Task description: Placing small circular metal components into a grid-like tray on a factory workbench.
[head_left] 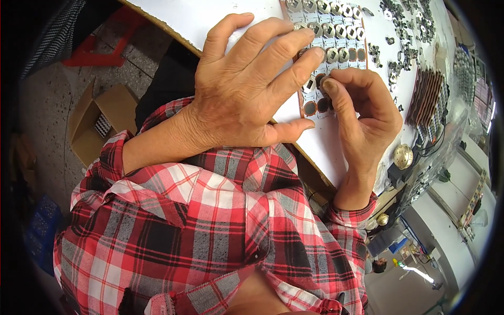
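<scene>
The left hand [239, 92] spreads open over the panel [344, 64] on the white tabletop [326, 144], probably steadying it; the right hand's [365, 115] thumb and forefinger draw together among its dark discs [310, 108], any grip hidden. Loose metal parts [400, 65] lie beyond, seemingly kept within reach.

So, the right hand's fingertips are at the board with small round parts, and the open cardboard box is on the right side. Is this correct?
Not quite: the head view shows the open cardboard box on the left side. The right hand does have its fingertips at the board.
</scene>
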`<act>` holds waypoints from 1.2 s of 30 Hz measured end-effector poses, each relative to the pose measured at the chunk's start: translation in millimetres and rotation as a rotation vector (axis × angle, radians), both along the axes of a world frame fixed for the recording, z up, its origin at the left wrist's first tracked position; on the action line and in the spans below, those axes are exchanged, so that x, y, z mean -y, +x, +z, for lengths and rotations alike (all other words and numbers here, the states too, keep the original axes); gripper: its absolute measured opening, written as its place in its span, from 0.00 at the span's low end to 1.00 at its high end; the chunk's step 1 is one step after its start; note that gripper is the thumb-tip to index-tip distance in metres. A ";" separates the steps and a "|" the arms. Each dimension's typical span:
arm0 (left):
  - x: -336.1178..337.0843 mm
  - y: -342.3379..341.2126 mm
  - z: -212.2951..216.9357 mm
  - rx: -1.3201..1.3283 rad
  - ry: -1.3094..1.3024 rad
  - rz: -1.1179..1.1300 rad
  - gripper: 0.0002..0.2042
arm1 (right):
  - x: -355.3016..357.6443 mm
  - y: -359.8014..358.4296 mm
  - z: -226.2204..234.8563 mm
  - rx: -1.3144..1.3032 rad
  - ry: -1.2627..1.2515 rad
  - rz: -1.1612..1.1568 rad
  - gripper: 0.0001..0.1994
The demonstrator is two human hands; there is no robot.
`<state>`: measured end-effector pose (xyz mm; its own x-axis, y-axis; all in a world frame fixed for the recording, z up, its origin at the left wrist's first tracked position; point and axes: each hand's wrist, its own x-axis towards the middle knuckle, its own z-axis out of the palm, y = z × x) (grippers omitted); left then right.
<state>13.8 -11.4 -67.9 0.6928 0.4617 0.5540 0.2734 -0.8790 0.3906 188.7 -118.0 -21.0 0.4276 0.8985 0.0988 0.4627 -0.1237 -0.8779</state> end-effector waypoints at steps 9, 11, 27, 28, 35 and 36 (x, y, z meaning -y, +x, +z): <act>-1.0 -0.8 -1.7 -0.019 0.010 -0.002 0.34 | -2.7 -4.5 -3.2 0.171 0.085 0.001 0.06; -0.4 -0.9 -1.6 -0.019 0.012 0.002 0.34 | -1.7 -1.7 -1.3 0.141 0.071 0.038 0.06; 1.2 0.6 -1.2 -0.002 -0.018 0.005 0.35 | -0.4 2.4 -2.5 0.123 0.044 0.072 0.05; 1.2 0.3 -1.1 -0.001 -0.017 0.007 0.35 | -1.1 2.9 -1.7 0.124 0.045 0.075 0.05; 1.6 0.7 2.0 -0.017 -0.036 -0.006 0.35 | -1.7 1.2 5.4 -0.014 -0.081 0.025 0.04; 1.5 0.8 2.6 -0.014 -0.032 -0.007 0.35 | -1.0 1.2 6.2 -0.024 -0.084 0.020 0.05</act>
